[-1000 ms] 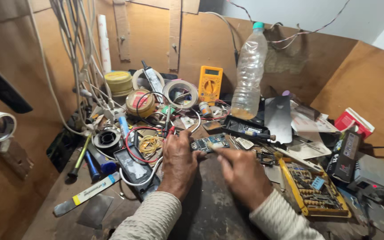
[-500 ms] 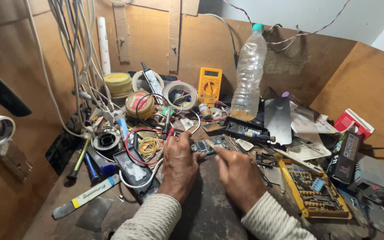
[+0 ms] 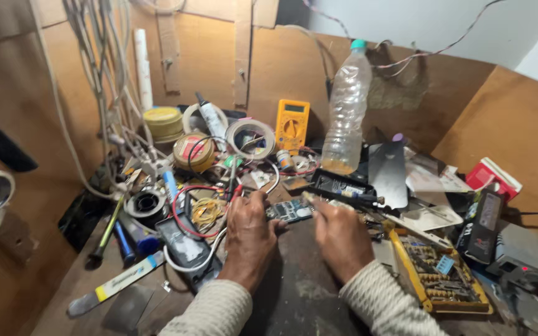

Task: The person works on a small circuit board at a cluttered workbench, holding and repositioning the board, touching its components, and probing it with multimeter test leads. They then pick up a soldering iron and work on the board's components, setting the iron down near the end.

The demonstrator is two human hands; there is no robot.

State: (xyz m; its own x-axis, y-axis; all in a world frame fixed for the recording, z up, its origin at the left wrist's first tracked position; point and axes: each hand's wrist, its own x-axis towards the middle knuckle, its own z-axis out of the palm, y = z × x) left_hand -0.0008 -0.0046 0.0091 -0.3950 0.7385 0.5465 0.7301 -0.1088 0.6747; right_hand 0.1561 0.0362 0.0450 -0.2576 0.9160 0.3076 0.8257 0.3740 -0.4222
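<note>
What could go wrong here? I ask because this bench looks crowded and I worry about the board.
The bottle stands upright just behind the hands; a bump might tip it onto the circuit board. Red wire loops beside the left hand and could snag. The bit case lies open close to the right hand, so a sleeve might scatter its bits.

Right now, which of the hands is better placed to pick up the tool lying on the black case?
Probably the right hand: it sits just below the tool, while the left hand is touching the small circuit board.
</note>
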